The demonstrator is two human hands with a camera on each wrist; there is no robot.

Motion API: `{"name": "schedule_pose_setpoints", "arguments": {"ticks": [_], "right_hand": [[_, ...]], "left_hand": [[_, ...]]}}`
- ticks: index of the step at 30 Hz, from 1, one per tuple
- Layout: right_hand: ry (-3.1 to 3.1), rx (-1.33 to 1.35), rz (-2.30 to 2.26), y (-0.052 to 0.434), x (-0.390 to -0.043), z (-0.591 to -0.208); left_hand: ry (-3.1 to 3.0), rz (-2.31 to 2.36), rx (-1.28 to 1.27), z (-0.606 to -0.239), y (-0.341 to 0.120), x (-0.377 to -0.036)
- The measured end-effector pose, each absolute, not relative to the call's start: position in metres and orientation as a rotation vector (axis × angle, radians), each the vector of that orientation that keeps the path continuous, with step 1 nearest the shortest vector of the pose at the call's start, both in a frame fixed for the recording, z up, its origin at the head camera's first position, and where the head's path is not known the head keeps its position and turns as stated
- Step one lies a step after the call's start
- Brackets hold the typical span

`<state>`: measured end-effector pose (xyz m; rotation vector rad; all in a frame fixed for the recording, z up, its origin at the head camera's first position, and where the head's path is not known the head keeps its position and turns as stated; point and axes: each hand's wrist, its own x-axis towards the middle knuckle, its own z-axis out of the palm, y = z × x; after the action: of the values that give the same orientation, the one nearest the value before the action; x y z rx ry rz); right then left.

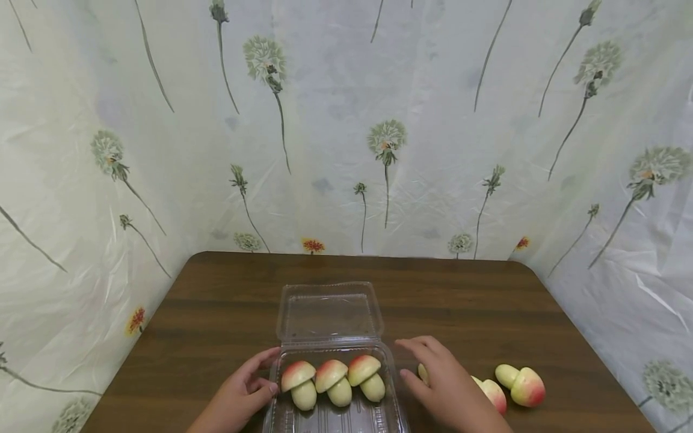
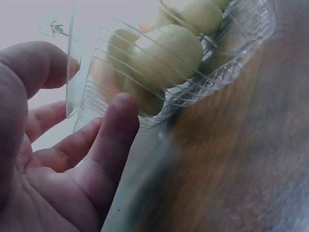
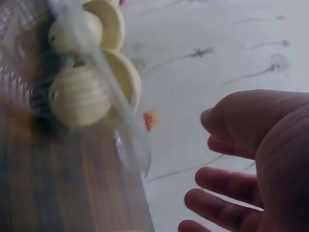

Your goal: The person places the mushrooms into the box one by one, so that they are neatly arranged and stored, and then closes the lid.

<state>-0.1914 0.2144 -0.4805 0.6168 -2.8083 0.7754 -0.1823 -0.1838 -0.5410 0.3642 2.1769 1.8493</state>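
A clear plastic clamshell box (image 1: pixel 332 346) lies on the table with its lid (image 1: pixel 330 313) folded back. Three toy mushrooms (image 1: pixel 339 394) with yellow stems and red-tinged caps sit side by side in it. At the box's left side is my left hand (image 1: pixel 240 388); its thumb (image 2: pixel 120 116) and fingers rest against the outside of the wall. My right hand (image 1: pixel 444 382) hovers just right of the box, fingers spread and holding nothing. Beyond it on the table lies another toy mushroom (image 1: pixel 522 385). Two more, one a red-tinged cap (image 1: pixel 492 394), are partly hidden by that hand.
The dark wooden table (image 1: pixel 460 294) has rounded far corners. A pale curtain (image 1: pixel 335 120) printed with dandelions surrounds it at the back and on both sides. The raised lid stands behind the box's tray.
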Motion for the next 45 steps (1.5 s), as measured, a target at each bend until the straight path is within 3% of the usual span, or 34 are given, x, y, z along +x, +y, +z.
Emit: {"name": "schedule_pose_setpoints", "arguments": {"ticks": [45], "right_hand": [[-2.53, 0.14, 0.746, 0.355, -0.177, -0.507]], "left_hand": [[2.17, 1.851, 0.394, -0.541, -0.184, -0.181]]}}
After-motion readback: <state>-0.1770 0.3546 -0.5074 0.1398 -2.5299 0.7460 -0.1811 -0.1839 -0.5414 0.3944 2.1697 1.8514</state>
